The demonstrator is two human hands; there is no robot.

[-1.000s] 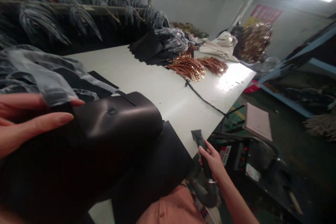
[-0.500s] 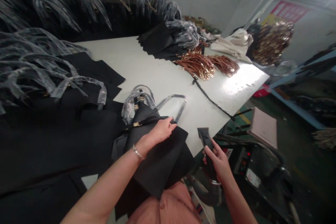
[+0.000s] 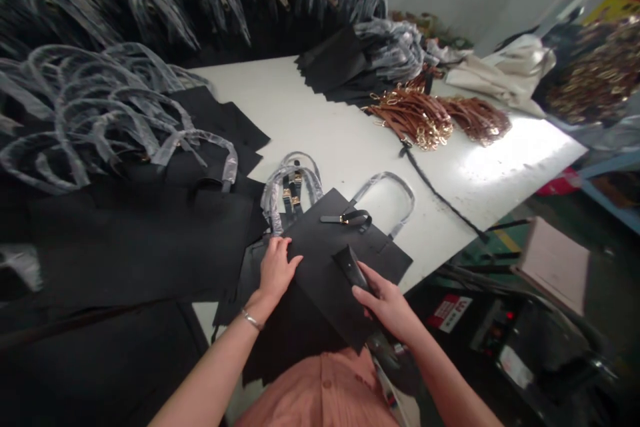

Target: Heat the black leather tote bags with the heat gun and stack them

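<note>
Since the earlier frame, right hand (image 3: 385, 307) moved in from the table edge over the flat black leather bag (image 3: 320, 267), now grasping a small black wedge-shaped leather piece (image 3: 350, 269). Left hand (image 3: 276, 271) slid nearer, released, palm down on the bag. Bag lay at the white table's (image 3: 320, 107) near edge, plastic-wrapped handles (image 3: 383, 190) far.

We've got a long white worktop (image 3: 300, 107) w/ tan leather straps w/ gold clasps (image 3: 410, 117), flat black leather panels (image 3: 333, 63), a thin black cord (image 3: 440, 195) & clear-wrapped loop handles (image 3: 385, 175).
</note>
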